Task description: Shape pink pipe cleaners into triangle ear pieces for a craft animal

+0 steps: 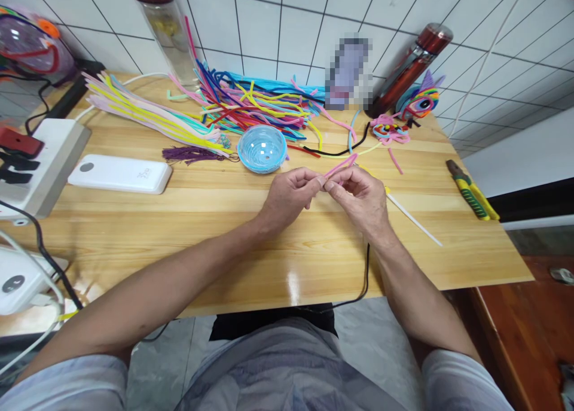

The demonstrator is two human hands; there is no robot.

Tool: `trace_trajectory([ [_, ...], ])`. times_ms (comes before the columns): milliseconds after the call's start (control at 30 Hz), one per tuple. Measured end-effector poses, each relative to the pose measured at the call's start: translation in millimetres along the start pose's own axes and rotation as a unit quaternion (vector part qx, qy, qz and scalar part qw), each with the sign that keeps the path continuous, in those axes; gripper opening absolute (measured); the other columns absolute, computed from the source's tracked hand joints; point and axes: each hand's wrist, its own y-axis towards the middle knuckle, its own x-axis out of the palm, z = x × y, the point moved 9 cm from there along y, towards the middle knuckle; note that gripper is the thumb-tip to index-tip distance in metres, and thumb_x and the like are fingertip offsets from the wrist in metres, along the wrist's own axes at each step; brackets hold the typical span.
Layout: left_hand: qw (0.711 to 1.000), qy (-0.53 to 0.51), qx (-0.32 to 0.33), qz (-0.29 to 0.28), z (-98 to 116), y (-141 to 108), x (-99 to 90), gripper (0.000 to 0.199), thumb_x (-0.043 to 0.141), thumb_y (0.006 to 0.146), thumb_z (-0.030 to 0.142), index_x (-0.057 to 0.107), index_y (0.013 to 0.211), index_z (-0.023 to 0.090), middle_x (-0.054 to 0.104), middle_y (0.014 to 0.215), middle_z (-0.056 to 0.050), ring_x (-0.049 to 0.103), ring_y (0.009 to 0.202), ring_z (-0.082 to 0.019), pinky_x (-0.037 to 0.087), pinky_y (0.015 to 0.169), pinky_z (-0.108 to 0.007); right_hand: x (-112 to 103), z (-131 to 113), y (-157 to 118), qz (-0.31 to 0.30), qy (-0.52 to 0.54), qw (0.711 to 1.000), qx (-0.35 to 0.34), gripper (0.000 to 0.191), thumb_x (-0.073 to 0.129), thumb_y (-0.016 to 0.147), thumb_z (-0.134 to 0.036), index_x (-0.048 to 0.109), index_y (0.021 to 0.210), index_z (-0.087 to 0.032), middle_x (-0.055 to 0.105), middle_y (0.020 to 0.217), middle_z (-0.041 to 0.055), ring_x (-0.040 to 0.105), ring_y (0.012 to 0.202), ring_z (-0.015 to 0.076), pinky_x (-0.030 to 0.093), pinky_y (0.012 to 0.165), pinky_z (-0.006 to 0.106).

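Over the bench (pixel 287 255), my left grip (pixel 289 195) and right grip (pixel 362 200) both clamp a bent pink pipe cleaner (pixel 341 164), near the blue bowl (pixel 252 161).

The tabletop (pixel 224 195) is pale, glossy wood with visible grain, catching a bright glint of light (pixel 293 285) near its front edge. Behind it rises a wall (pixel 278 22) of white tiles with dark joints. Below its front edge lies a grey, marbled tile floor (pixel 156 363). To its right are a white panel (pixel 520 154) and a reddish-brown wooden surface (pixel 529 315).
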Motion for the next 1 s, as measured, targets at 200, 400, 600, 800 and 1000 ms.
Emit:
trace_trajectory([
  [200, 1.0, -0.03, -0.003, -0.004, 3, 3, -1.3, 0.022, 0.074, 0.088, 0.036, 0.074, 0.076, 0.017, 0.073, 0.069, -0.002, 0.047, 0.049, -0.007, 0.038, 0.05, -0.024, -16, -4, -4, 0.065, -0.004, 0.998, -0.02, 0.028, 0.084, 0.091, -0.05, 0.072, 0.084, -0.025, 0.075, 0.089, 0.0025, 0.069, 0.082, 0.0196, 0.057, 0.075, 0.036],
  [400, 0.998, -0.053, -0.014, 0.013, 1, 5, -5.9, 0.022, 0.073, 0.087, 0.036, 0.071, 0.074, 0.018, 0.078, 0.076, -0.005, 0.046, 0.05, -0.007, 0.038, 0.051, -0.023, -25, 6, -2, 0.09, 0.053, 0.994, 0.022, 0.027, 0.083, 0.09, -0.048, 0.07, 0.089, -0.024, 0.074, 0.087, 0.0006, 0.068, 0.077, 0.0172, 0.055, 0.072, 0.033],
  [600, 0.997, -0.071, -0.009, 0.02, -1, 7, -8.5, 0.022, 0.074, 0.085, 0.038, 0.07, 0.075, 0.018, 0.078, 0.076, -0.004, 0.046, 0.05, -0.007, 0.038, 0.05, -0.023, -13, 18, 3, 0.032, 0.115, 0.988, 0.101, 0.026, 0.083, 0.084, -0.046, 0.07, 0.082, -0.024, 0.068, 0.074, -0.0027, 0.063, 0.066, 0.0146, 0.055, 0.066, 0.03],
  [800, 0.997, -0.073, 0.012, 0.027, 0, 7, -9.9, 0.025, 0.077, 0.085, 0.041, 0.07, 0.076, 0.019, 0.076, 0.074, -0.003, 0.048, 0.051, -0.007, 0.039, 0.05, -0.023, -5, 23, 1, 0.009, 0.147, 0.978, 0.15, 0.019, 0.08, 0.079, -0.04, 0.069, 0.079, -0.025, 0.069, 0.069, -0.003, 0.064, 0.065, 0.0151, 0.055, 0.065, 0.029],
  [1000, 0.997, -0.054, 0.021, 0.043, 3, 4, -11.2, 0.025, 0.076, 0.086, 0.041, 0.07, 0.077, 0.019, 0.078, 0.076, -0.004, 0.049, 0.051, -0.007, 0.041, 0.051, -0.023, -5, 19, 1, 0.003, 0.123, 0.983, 0.139, 0.019, 0.079, 0.078, -0.04, 0.069, 0.079, -0.025, 0.069, 0.069, -0.0027, 0.063, 0.063, 0.0153, 0.055, 0.064, 0.03],
])
